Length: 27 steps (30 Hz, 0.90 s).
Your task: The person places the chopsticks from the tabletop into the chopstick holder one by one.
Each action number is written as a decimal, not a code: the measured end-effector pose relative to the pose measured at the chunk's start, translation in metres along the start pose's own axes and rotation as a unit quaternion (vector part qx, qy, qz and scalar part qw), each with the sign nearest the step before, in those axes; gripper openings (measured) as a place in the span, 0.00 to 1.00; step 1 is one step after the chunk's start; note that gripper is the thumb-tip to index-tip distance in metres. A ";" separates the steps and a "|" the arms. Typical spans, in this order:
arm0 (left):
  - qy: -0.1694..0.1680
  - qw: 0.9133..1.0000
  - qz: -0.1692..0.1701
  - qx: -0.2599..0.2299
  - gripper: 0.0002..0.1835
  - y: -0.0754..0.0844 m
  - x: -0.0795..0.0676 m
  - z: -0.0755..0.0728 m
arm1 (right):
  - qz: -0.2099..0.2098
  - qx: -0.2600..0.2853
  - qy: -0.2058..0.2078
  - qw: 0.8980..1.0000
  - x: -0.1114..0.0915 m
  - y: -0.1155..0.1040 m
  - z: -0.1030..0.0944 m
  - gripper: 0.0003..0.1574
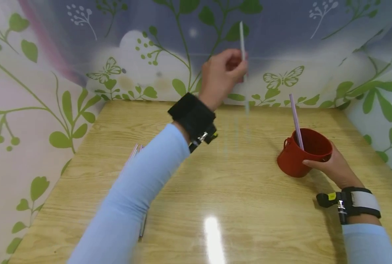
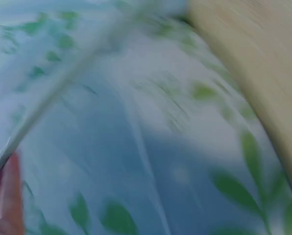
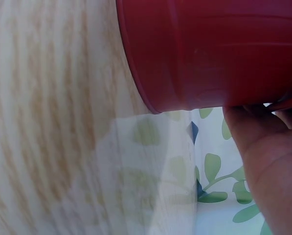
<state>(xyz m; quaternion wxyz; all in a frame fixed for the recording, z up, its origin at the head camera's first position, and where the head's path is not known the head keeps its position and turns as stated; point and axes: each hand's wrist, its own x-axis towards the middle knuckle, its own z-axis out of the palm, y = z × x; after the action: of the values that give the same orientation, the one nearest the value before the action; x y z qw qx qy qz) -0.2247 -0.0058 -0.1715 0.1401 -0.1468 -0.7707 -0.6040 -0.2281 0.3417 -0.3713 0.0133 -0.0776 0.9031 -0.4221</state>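
High over the back of the table, my left hand pinches a pale, whitish straw between thumb and fingers. The straw points up, and its lower part is motion-blurred. In the left wrist view the same straw runs diagonally up from the fingertips. At the right, my right hand grips the side of a small red bucket, thumb near its rim. One purple straw leans in the bucket and sticks out above the rim. The right wrist view shows the bucket's wall with the hand's fingers against it.
A bundle of straws lies on the left of the wooden table, mostly hidden under my left forearm. Leaf-patterned curtain stands along the back and both sides. A bright reflection shows at the table's front.
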 end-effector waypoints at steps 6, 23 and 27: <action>-0.003 0.990 0.138 -0.007 0.14 0.012 0.013 0.072 | -0.004 0.002 -0.005 1.000 0.000 -0.001 0.005 0.48; -0.137 0.966 0.088 0.199 0.14 -0.090 -0.007 0.139 | -0.010 0.012 -0.027 1.000 0.019 -0.017 0.028 0.49; -0.120 0.965 0.051 0.226 0.15 -0.095 -0.002 0.129 | -0.019 0.021 -0.024 0.999 0.019 -0.016 0.027 0.48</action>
<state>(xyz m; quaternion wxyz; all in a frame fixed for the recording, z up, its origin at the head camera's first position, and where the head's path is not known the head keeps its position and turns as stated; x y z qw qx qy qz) -0.2653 0.0980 -0.2864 0.1068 -0.2217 -0.8897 -0.3844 -0.2424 0.3082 -0.3756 0.0287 -0.1045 0.8918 -0.4394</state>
